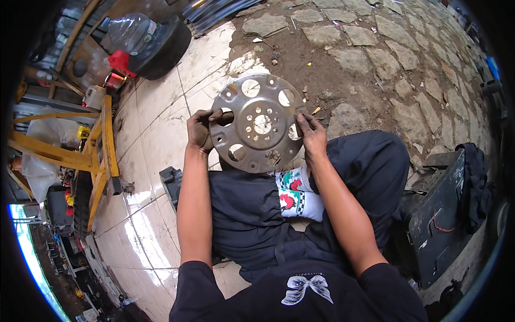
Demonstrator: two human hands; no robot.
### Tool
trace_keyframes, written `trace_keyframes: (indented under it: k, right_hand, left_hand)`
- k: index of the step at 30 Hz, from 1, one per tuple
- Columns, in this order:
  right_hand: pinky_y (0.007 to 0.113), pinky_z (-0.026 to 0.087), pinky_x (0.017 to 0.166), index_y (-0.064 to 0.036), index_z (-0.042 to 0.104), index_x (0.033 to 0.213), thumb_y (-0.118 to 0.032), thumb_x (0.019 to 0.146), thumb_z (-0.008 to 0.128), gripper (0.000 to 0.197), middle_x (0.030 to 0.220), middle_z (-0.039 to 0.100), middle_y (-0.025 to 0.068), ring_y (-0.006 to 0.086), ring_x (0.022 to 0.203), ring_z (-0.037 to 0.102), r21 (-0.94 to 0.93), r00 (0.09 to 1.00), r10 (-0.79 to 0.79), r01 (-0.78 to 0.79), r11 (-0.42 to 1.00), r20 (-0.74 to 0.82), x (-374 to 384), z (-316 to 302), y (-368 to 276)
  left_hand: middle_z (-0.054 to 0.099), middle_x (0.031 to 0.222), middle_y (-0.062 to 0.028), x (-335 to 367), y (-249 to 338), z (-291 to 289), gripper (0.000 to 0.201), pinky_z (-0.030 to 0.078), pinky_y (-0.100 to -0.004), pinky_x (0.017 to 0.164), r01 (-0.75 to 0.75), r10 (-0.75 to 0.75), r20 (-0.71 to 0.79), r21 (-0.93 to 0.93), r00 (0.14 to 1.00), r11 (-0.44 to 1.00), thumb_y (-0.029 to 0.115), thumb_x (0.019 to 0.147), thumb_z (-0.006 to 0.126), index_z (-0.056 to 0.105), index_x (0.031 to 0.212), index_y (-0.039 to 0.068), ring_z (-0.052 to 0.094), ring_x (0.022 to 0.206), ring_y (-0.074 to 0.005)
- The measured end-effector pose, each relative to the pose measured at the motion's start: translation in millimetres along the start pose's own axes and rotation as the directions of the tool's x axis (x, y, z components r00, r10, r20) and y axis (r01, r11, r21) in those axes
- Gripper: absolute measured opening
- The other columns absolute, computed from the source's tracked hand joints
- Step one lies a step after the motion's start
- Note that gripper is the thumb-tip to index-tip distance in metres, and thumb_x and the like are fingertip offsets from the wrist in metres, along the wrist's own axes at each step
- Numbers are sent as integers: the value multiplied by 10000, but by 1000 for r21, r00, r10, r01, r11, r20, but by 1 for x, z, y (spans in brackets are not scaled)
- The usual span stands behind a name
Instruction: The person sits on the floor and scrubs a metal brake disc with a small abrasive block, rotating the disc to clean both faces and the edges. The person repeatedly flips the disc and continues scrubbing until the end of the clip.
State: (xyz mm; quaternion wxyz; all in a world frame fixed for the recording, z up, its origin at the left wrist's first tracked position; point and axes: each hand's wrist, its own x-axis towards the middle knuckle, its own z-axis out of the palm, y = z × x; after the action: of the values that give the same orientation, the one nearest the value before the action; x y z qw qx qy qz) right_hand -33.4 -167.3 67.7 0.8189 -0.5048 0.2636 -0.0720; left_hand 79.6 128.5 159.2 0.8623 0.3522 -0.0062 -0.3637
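A round metal disc [258,123] with holes is gripped at its left rim by the left hand [200,130]. Its right rim is pinched by the right hand [311,134]. A patterned cloth [296,194] lies just below the disc.

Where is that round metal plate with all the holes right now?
In the head view, the round metal plate is held up at the centre, between the left hand and right hand, above the person's knees and white tiled floor.

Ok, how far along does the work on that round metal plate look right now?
Done: the round metal plate is off whatever it was mounted on, held free over the lap. In hand: left hand and right hand grip opposite edges. Left: it is still rusty and grimy, and the patterned cloth lies unused.
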Motion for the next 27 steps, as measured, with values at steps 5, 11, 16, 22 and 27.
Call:
trace_keyframes:
  k: [5, 11, 16, 22, 27]
  right_hand:
    - [298, 445, 640, -24, 690, 1217, -340, 1003, 770, 390, 848, 643, 9, 143, 702, 553, 437, 992, 117, -89, 895, -38, 4, -8, 7]
    - [342, 516, 695, -51, 698, 1165, -335, 1010, 753, 328, 936, 667, 8, 165, 790, 597, 477, 955, 172, -38, 878, -242, 4, -11, 13]
    - [335, 529, 706, -21, 690, 1122, -303, 1023, 739, 302, 876, 661, 10, 154, 733, 586, 388, 952, 122, -4, 922, -281, 7, -22, 34]
    - [311, 473, 711, -7, 692, 1075, -225, 1070, 670, 220, 846, 626, 6, 136, 711, 525, 381, 948, 140, -21, 924, -287, 5, -12, 30]
    - [307, 446, 713, -14, 699, 1038, -207, 1094, 631, 212, 826, 609, 2, 135, 714, 500, 309, 952, 208, -133, 942, -224, -4, -3, 21]
  left_hand:
    - [636, 1399, -262, 10, -48, -39, 690, 510, -517, 1122, -260, 227, -260, -102, 939, 960, 425, 1022, 559, 492, 1494, -74, 631, 1285, -401]
    - [698, 1259, -164, 41, -84, -1, 586, 623, -378, 891, 0, 263, -530, 445, 806, 896, 139, 922, 783, 546, 1425, -45, 739, 1024, -256]
    - [715, 1234, -183, 48, -83, 0, 685, 627, -389, 905, -48, 244, -413, 432, 877, 901, -15, 807, 809, 532, 1431, -67, 747, 1035, -270]
    - [736, 1153, -183, 52, -82, -15, 649, 655, -432, 876, -70, 190, -365, 319, 911, 945, -86, 751, 789, 585, 1367, -70, 766, 987, -288]
    - [733, 1066, -176, 53, -90, -43, 407, 658, -462, 870, -61, 134, -415, 186, 900, 981, -16, 804, 641, 649, 1207, -74, 763, 900, -306]
